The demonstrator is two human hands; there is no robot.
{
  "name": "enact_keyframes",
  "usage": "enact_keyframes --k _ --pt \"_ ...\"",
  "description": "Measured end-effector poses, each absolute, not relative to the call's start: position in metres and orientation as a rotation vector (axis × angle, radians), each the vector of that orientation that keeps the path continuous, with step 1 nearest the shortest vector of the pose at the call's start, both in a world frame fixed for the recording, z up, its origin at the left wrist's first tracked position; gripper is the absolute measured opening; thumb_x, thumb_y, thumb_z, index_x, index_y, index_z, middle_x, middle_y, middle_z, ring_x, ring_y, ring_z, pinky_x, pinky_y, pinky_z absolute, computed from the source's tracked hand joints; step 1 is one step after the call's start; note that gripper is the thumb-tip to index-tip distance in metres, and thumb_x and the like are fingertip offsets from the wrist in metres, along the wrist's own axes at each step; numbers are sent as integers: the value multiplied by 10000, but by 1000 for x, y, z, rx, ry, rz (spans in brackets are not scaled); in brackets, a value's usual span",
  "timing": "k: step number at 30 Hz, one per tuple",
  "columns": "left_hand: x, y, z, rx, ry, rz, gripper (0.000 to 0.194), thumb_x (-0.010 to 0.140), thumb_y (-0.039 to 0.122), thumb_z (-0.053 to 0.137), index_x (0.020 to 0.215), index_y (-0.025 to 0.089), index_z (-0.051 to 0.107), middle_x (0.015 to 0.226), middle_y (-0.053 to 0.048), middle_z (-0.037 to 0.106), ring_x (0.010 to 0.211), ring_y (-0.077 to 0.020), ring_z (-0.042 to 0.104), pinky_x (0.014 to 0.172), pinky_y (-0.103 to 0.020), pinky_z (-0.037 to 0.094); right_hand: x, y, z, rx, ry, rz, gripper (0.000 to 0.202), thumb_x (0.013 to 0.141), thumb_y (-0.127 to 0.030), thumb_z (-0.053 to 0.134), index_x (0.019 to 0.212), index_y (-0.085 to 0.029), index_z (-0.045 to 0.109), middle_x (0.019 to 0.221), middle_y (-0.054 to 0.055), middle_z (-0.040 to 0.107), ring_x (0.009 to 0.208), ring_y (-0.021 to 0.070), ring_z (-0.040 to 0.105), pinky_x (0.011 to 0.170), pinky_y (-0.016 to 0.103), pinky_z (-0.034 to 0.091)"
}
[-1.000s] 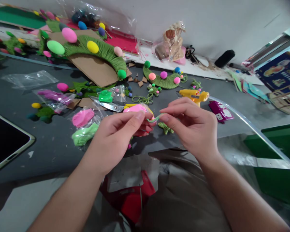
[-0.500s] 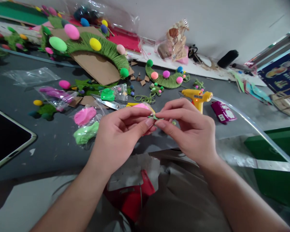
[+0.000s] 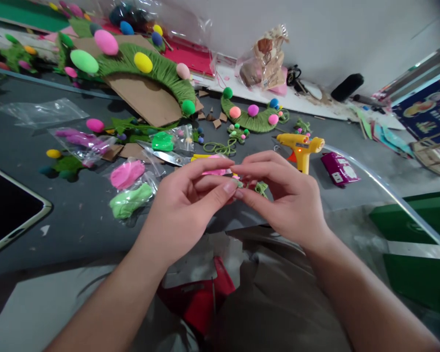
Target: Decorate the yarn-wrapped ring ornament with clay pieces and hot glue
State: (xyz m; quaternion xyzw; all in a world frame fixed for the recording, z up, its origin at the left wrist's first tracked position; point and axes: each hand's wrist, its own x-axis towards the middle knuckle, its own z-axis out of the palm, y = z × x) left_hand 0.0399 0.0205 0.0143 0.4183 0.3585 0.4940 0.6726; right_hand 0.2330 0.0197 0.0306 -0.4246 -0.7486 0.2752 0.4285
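Observation:
My left hand (image 3: 190, 205) and my right hand (image 3: 288, 198) meet fingertip to fingertip above the table's front part. Between their thumbs and fingers they pinch a small green piece (image 3: 238, 183), mostly hidden by the fingers; its exact kind I cannot make out. Under the right hand lies a tangle of green yarn (image 3: 261, 188). Yellow-handled scissors (image 3: 172, 157) and a pink piece (image 3: 216, 171) lie just behind the left hand. A yellow glue gun (image 3: 298, 146) with a lit orange light stands behind the right hand.
Bags of pink clay (image 3: 127, 174) and green clay (image 3: 131, 200) lie left, near a tablet (image 3: 11, 210). Behind stand a large green yarn-wrapped arc (image 3: 161, 73) with coloured balls and a smaller arc (image 3: 242, 115). A purple packet (image 3: 339, 169) lies right, beside a clear tube (image 3: 396, 200).
The fingertips have shifted around the small green piece, which is now more covered. More of the green yarn shows beneath my right hand. The view has moved slightly.

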Motion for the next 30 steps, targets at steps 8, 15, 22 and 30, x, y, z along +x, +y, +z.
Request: enact_keyframes --k 8,15,22,30 --pt "37 24 17 1038 887 1051 318 823 268 917 1102 201 779 854 1 832 768 -125 780 743 -163 629 242 22 34 -995 -1978 783 251 913 -172 799 1131 -294 814 1092 24 763 951 155 734 803 296 620" --pt "33 24 13 1068 888 1095 206 815 267 920 994 237 823 877 -9 830 773 -167 793 765 -235 651 242 21 36 -1035 -1951 736 100 960 -218 756 1033 -275 794 987 23 761 895 172 717 795 342 610" --pt "34 23 15 1028 873 1091 151 827 255 912 958 261 836 867 12 831 776 -141 794 753 -185 640 239 19 38 -1017 -1964 675 104 953 -206 764 1038 -261 789 989 30 743 897 167 699 779 330 601" --pt "33 22 15 1009 867 1097 226 811 246 926 1005 248 809 780 17 818 733 -138 791 754 -191 643 239 18 37 -961 -2027 567 177 920 -181 800 1042 -303 838 1036 14 794 892 153 744 805 309 638"
